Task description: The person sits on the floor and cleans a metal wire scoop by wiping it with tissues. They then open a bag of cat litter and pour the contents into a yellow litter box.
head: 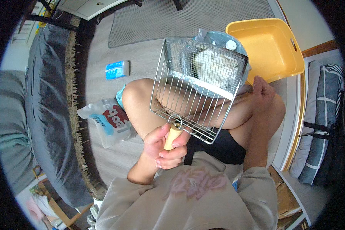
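My left hand [166, 148] is closed around the pale yellow handle [172, 138] of a wire-basket scoop [194, 110]. The scoop has wide metal bars near the handle and fine mesh at its far end. Beneath that mesh stands a round bin lined with a plastic bag [202, 35], with whitish crumpled material [215, 69] showing through. A white cap [231, 45] lies at the bin's far side. My right hand [262, 93] is over my knee with curled fingers, beside the near corner of a yellow plastic tub [264, 49]. Whether it grips anything is hidden.
A blue tissue pack [117, 70] and a printed plastic bag [112, 122] lie on the floor to the left. A grey textured mat [161, 23] lies beyond. A dark fabric-covered bed edge [50, 115] bounds the left; folded bedding [319, 120] stands at right.
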